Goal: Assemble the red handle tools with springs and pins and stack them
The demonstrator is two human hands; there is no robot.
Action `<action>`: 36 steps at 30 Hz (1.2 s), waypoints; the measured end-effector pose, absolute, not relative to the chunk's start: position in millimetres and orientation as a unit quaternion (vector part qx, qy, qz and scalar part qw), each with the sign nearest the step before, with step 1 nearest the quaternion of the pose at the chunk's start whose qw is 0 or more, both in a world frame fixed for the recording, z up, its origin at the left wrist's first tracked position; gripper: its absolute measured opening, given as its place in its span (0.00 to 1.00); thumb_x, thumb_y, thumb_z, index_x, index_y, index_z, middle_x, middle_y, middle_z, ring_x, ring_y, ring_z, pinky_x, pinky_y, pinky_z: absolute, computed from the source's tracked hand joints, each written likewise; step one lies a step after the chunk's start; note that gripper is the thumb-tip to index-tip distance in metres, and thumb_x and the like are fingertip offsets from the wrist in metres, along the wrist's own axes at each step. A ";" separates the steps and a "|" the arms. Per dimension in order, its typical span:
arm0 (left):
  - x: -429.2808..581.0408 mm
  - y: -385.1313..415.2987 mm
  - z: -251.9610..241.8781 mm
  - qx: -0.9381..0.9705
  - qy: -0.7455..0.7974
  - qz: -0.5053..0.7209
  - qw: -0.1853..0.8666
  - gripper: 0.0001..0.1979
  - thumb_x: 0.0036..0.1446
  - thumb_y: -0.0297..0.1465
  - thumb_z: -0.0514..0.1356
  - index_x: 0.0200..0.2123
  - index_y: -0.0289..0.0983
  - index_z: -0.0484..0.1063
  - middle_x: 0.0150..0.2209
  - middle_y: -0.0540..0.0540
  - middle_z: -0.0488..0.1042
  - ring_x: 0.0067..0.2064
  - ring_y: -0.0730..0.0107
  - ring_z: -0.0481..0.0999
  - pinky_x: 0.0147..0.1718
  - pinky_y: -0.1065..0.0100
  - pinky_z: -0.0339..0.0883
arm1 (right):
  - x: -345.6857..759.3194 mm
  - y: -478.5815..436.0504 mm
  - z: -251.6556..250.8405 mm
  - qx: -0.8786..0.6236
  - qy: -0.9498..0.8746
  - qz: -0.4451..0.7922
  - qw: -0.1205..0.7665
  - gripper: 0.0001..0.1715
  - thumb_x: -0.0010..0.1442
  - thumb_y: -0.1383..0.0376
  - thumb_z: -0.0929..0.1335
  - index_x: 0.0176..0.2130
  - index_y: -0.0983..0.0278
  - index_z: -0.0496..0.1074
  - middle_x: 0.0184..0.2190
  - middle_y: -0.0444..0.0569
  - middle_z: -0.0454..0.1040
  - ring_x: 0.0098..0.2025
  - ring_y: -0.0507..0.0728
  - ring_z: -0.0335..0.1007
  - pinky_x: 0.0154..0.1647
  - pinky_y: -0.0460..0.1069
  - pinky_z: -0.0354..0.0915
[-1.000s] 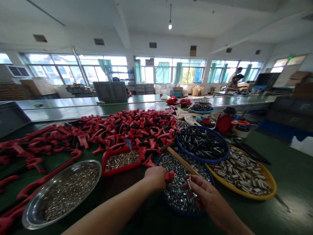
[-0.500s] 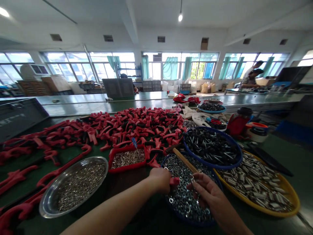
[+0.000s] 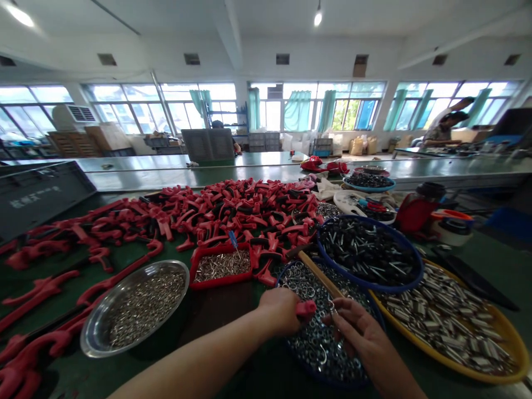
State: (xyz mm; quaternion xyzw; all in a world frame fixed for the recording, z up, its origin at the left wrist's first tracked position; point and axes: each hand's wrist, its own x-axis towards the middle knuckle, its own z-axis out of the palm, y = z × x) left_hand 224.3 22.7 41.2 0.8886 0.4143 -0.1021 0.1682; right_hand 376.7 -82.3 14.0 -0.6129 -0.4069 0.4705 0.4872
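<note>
My left hand [image 3: 280, 313] is closed around a red plastic handle piece [image 3: 306, 308], whose end sticks out past the fingers toward the right. Most of that piece is hidden in the fist. Close beside it, my right hand [image 3: 359, 327] has its fingertips pinched on a small shiny metal ring [image 3: 331, 306], too small to make out fully. Both hands are over a blue basin of metal nuts and rings [image 3: 310, 335]. A hammer [image 3: 320, 274] with a wooden handle lies across this basin, its handle end near my right fingertips.
Red and black handle pieces [image 3: 245, 208] are heaped at centre and left. Nearby stand a red tray of rivets [image 3: 203, 284], a steel bowl [image 3: 89, 338], a blue basin of black-headed screws [image 3: 418, 277] and a yellow basin of metal sleeves [image 3: 513, 366]. People [image 3: 443, 130] work far right.
The camera view has turned slightly left, so the scene sits further right. The left fist has tilted, with the red piece's end a bit higher. My right fingertips stay pinched near it.
</note>
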 end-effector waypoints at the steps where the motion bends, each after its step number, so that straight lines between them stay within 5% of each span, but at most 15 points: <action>1: 226.2 22.3 42.9 0.891 0.408 -0.107 0.169 0.13 0.42 0.35 0.56 0.33 0.40 0.74 0.35 0.41 0.76 0.38 0.53 0.74 0.33 0.62 0.67 | 377.2 -82.5 13.6 -0.617 -0.410 0.466 0.485 0.30 0.49 0.45 0.66 0.44 0.61 0.59 0.33 0.48 0.71 0.29 0.53 0.63 0.23 0.45 0.58; 9: 223.3 34.3 47.1 0.905 0.332 -0.145 0.221 0.14 0.39 0.39 0.59 0.31 0.40 0.74 0.27 0.48 0.75 0.29 0.65 0.73 0.25 0.71 0.64 | 380.6 -88.6 10.8 -0.626 -0.418 0.436 0.493 0.25 0.51 0.49 0.67 0.43 0.61 0.62 0.33 0.49 0.72 0.30 0.55 0.67 0.26 0.48 0.62; 36: 232.0 23.3 44.6 0.914 0.348 -0.122 0.170 0.14 0.45 0.32 0.57 0.37 0.40 0.73 0.40 0.40 0.75 0.43 0.53 0.73 0.37 0.60 0.68 | 378.5 -99.6 13.7 -0.643 -0.461 0.382 0.478 0.20 0.53 0.53 0.67 0.42 0.61 0.65 0.34 0.48 0.73 0.37 0.59 0.68 0.37 0.51 0.64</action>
